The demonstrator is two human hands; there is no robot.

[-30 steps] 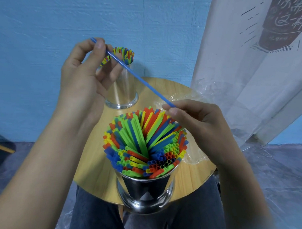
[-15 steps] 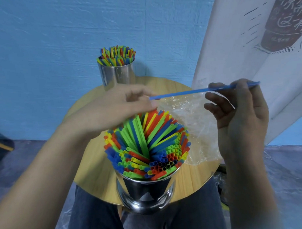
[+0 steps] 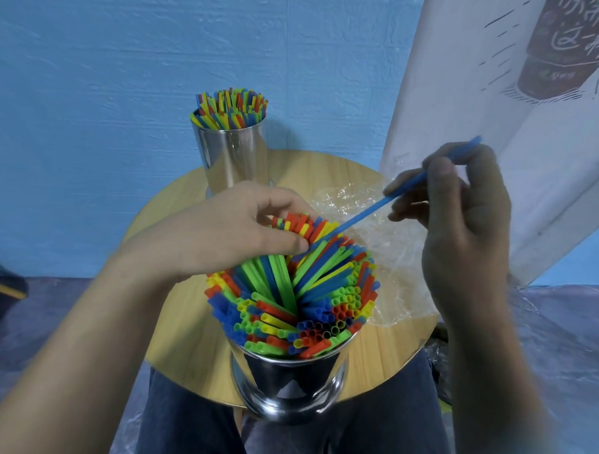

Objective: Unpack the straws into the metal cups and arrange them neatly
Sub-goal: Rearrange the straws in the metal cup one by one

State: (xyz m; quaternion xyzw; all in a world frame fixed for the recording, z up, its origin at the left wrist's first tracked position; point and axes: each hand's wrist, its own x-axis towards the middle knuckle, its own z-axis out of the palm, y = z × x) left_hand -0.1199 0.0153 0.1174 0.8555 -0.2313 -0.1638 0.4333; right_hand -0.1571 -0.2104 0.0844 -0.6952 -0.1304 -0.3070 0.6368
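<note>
A shiny metal cup [image 3: 290, 383] stands at the table's near edge, packed with many coloured straws [image 3: 293, 295] that fan outward. My right hand [image 3: 461, 221] pinches a single blue straw [image 3: 369, 210] near its upper end; its lower tip reaches the far rim of that bundle. My left hand [image 3: 223, 229] lies over the far left of the bundle, with its thumb and fingers curled onto the straw tops by the blue straw's tip. A second metal cup [image 3: 233, 157], also filled with coloured straws [image 3: 229, 108], stands at the back of the table.
The round wooden table [image 3: 178, 309] rests over my lap. Crumpled clear plastic wrapping [image 3: 387, 257] lies on its right side. A white printed banner [image 3: 507, 100] hangs at the right, and a blue wall stands behind.
My right hand tilted the blue straw from level to slanting down, bringing its tip to the near cup's bundle. My left hand dropped onto the straw tops.
</note>
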